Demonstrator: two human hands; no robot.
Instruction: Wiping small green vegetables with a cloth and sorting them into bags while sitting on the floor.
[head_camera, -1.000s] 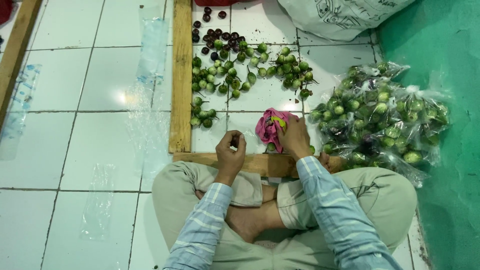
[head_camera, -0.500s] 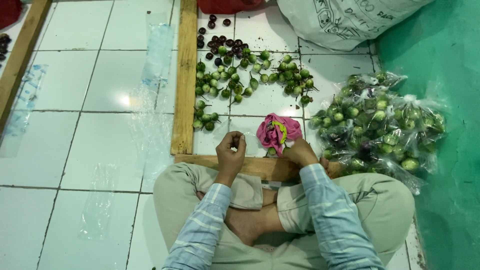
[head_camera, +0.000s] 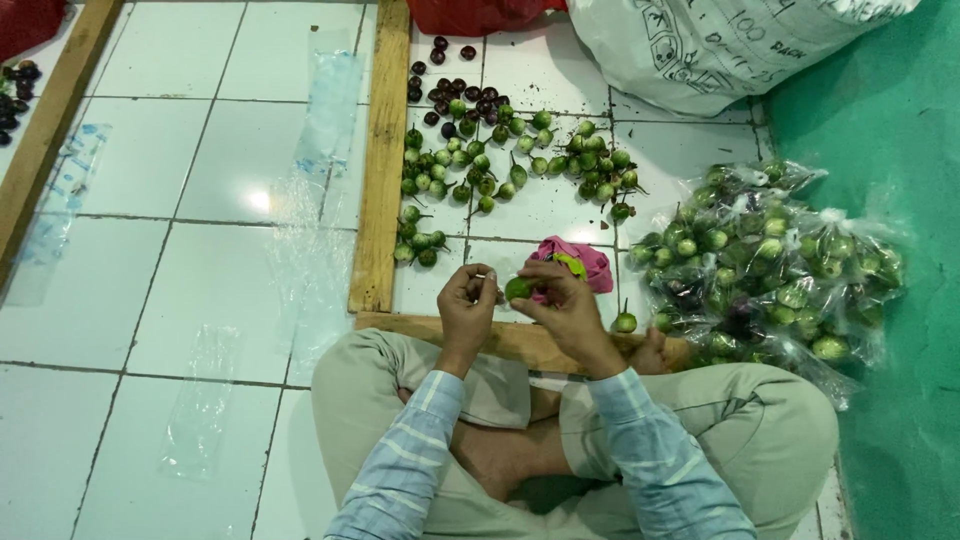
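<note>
I sit cross-legged on a white tile floor. My right hand (head_camera: 565, 305) holds a small round green eggplant (head_camera: 517, 289) just above the wooden bar (head_camera: 420, 325) in front of my knees. My left hand (head_camera: 467, 303) pinches the fruit's left end, fingers curled. Whether it holds a small tool I cannot tell. A crumpled pink cloth (head_camera: 582, 260) lies right behind my right hand. One loose green eggplant (head_camera: 625, 322) rests on the tile by my right wrist.
Several loose green eggplants (head_camera: 500, 165) and dark purple ones (head_camera: 452, 92) lie inside the wooden frame (head_camera: 382, 160). Clear bags packed with green eggplants (head_camera: 775, 265) pile up at the right, a white sack (head_camera: 720, 40) behind. Empty plastic bags (head_camera: 325, 115) lie on the left tiles.
My right hand has come off the pink cloth with a green eggplant. Both hands have met around the fruit, nearer to me.
</note>
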